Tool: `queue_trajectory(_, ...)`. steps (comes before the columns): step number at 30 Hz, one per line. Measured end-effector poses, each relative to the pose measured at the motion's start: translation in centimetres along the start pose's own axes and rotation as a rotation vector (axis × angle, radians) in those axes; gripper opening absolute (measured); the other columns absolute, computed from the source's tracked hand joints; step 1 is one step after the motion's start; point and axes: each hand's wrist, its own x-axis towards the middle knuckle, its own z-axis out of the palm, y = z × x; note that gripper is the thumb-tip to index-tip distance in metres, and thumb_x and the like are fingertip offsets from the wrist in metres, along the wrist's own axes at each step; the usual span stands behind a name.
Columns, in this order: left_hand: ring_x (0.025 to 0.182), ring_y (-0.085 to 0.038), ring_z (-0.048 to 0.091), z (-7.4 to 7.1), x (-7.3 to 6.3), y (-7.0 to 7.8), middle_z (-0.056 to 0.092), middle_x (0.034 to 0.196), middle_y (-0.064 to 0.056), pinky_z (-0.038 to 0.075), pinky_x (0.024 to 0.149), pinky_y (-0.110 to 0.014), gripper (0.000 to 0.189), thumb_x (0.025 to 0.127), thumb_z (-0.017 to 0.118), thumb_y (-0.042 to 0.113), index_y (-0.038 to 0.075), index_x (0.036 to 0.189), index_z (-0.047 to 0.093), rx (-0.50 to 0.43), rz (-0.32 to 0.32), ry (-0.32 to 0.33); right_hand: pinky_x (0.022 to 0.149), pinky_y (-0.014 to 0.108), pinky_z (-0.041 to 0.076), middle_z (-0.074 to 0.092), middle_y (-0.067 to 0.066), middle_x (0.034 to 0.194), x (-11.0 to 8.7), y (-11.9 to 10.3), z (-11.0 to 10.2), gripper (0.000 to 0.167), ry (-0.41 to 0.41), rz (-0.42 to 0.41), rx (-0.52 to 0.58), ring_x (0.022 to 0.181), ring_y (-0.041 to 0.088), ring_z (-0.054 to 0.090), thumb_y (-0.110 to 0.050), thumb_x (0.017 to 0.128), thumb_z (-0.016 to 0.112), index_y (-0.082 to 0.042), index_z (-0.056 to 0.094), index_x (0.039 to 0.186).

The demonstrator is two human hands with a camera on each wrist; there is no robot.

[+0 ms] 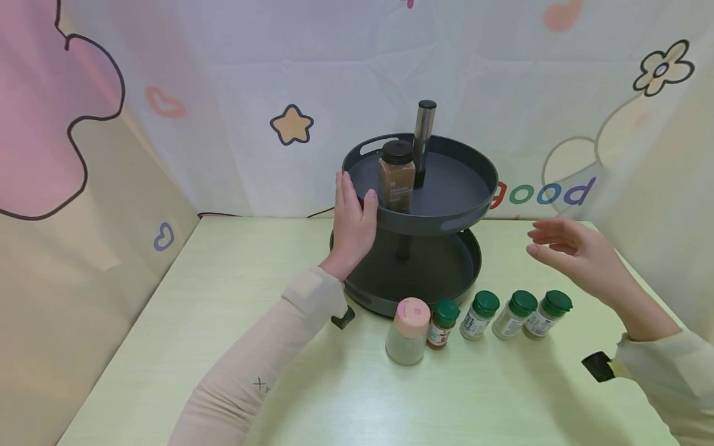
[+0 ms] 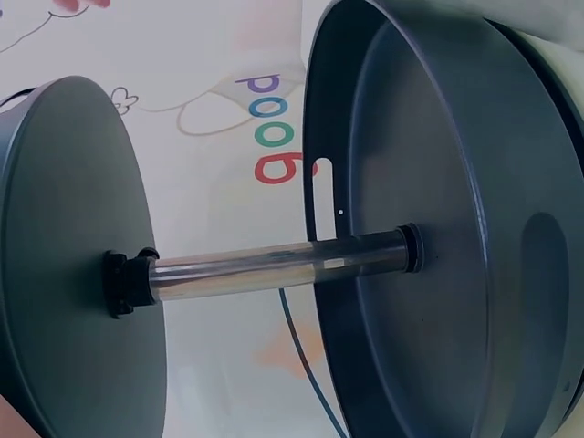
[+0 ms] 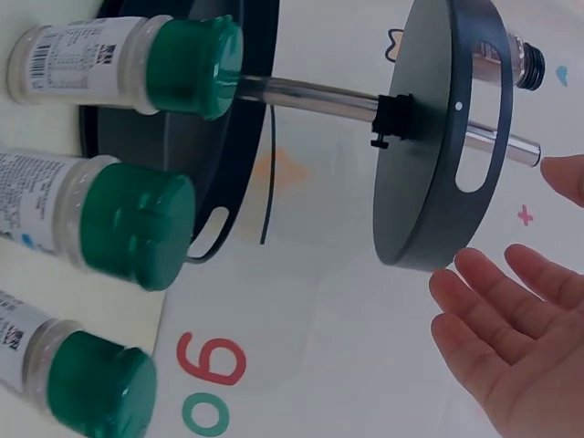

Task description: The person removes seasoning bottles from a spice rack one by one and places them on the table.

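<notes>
A dark two-tier round tray stand with a metal pole stands at the table's back. On its upper tray, near the left front rim, a brown spice jar with a black lid sits upright. My left hand rests against the left rim of that tray, fingers straight, beside the jar. The lower tray holds nothing that shows in the left wrist view. My right hand hovers to the right of the stand, its fingers loosely bent around nothing; the right wrist view shows its fingers too.
In front of the stand, a row begins with a pink-lidded jar. Several green-lidded spice bottles follow it, including a red-brown one and a pale one at the right end. A patterned cloth hangs behind the table.
</notes>
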Motion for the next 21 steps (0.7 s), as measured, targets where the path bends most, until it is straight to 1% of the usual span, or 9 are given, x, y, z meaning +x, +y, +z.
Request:
queue_trajectory(7, 0.138, -0.017, 0.0, 0.2, -0.4, 0.2, -0.003, 0.15, -0.005, 0.01, 0.111, -0.038, 0.064, 0.093, 0.031, 0.036, 0.005, 0.142, 0.005, 0.019, 0.008, 0.026, 0.072, -0.002, 0.036, 0.049, -0.032, 0.093, 0.7, -1.6, 0.2, 0.039, 0.007, -0.014, 0.001, 0.085, -0.016, 0.047, -0.021, 0.083, 0.058, -0.008, 0.05, 0.119)
queue_trajectory(10, 0.138, -0.018, 0.001, 0.3, -0.6, 0.3, -0.003, 0.15, -0.005, 0.011, 0.111, -0.039, 0.065, 0.093, 0.032, 0.037, 0.005, 0.142, 0.005, 0.022, 0.008, 0.036, 0.073, -0.002, 0.036, 0.049, -0.031, 0.094, 1.1, -2.5, 0.3, 0.039, 0.019, -0.026, 0.01, 0.086, -0.015, 0.047, -0.022, 0.083, 0.059, -0.007, 0.049, 0.118)
queue_trajectory(13, 0.138, -0.019, 0.002, 0.4, -0.7, 0.3, -0.003, 0.15, -0.006, 0.012, 0.111, -0.041, 0.065, 0.093, 0.032, 0.037, 0.005, 0.142, 0.006, 0.023, 0.008, 0.045, 0.073, -0.002, 0.036, 0.05, -0.028, 0.096, 1.6, -3.2, 0.5, 0.04, 0.03, -0.032, 0.009, 0.086, -0.015, 0.047, -0.023, 0.083, 0.059, -0.007, 0.049, 0.119)
queue_trajectory(16, 0.138, -0.02, 0.003, 0.5, -0.8, 0.4, -0.002, 0.15, -0.006, 0.013, 0.111, -0.042, 0.065, 0.093, 0.032, 0.037, 0.004, 0.142, 0.006, 0.029, 0.01, 0.054, 0.072, -0.001, 0.037, 0.056, -0.012, 0.103, 2.1, -3.9, 0.6, 0.041, 0.034, -0.045, 0.005, 0.086, -0.016, 0.046, -0.023, 0.084, 0.058, -0.007, 0.048, 0.12)
queue_trajectory(19, 0.138, -0.022, 0.005, 0.6, -0.8, 0.5, -0.001, 0.15, -0.007, 0.014, 0.11, -0.044, 0.065, 0.093, 0.032, 0.038, 0.004, 0.142, 0.007, 0.042, 0.008, 0.061, 0.071, 0.0, 0.037, 0.057, 0.007, 0.109, 2.7, -4.7, 0.8, 0.042, 0.037, -0.054, 0.002, 0.086, -0.017, 0.045, -0.024, 0.084, 0.058, -0.007, 0.048, 0.12)
queue_trajectory(20, 0.138, -0.022, 0.005, 0.6, -0.9, 0.5, -0.001, 0.15, -0.007, 0.014, 0.11, -0.044, 0.065, 0.092, 0.032, 0.038, 0.004, 0.142, 0.007, 0.046, 0.007, 0.061, 0.072, 0.0, 0.037, 0.057, 0.011, 0.11, 2.8, -5.0, 0.9, 0.042, 0.039, -0.058, 0.002, 0.085, -0.017, 0.045, -0.024, 0.083, 0.058, -0.007, 0.048, 0.121)
queue_trajectory(21, 0.138, -0.022, 0.005, 0.6, -0.9, 0.6, -0.001, 0.15, -0.008, 0.014, 0.11, -0.044, 0.065, 0.092, 0.032, 0.039, 0.004, 0.142, 0.007, 0.049, 0.007, 0.061, 0.072, 0.0, 0.036, 0.057, 0.012, 0.111, 3.0, -5.3, 1.0, 0.043, 0.041, -0.05, 0.0, 0.085, -0.017, 0.045, -0.025, 0.083, 0.058, -0.007, 0.048, 0.122)
